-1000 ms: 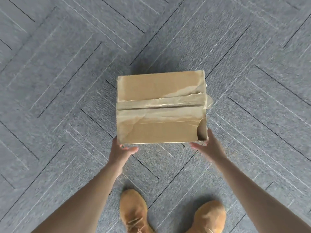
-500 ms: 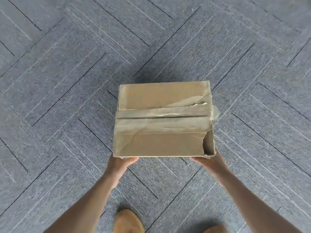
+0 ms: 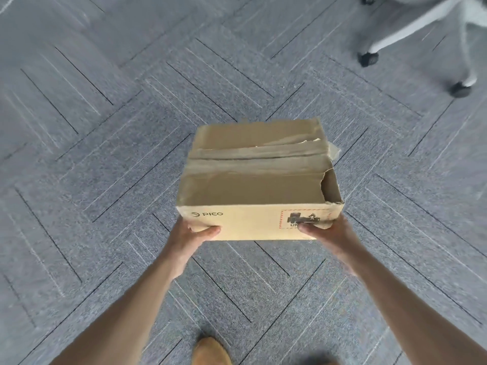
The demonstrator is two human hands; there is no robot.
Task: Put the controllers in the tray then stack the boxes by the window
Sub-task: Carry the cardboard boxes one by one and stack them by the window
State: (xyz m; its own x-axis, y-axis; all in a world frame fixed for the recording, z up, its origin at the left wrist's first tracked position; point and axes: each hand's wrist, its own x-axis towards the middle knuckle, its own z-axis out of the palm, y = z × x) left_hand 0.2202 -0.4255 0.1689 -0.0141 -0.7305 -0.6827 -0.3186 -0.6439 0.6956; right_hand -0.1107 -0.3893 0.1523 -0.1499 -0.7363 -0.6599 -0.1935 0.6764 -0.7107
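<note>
The left hand (image 3: 191, 237) grips the near left bottom corner of the cardboard box (image 3: 259, 185), thumb laid on its front face; the right hand (image 3: 330, 237) holds the near right corner the same way, thumb on the printed label. The box hangs level above the grey carpet (image 3: 105, 154), its top taped and its right corner torn. A chair base (image 3: 411, 35) stands ahead to the right. He'd do well to support the bottom and steer around those castors.
</note>
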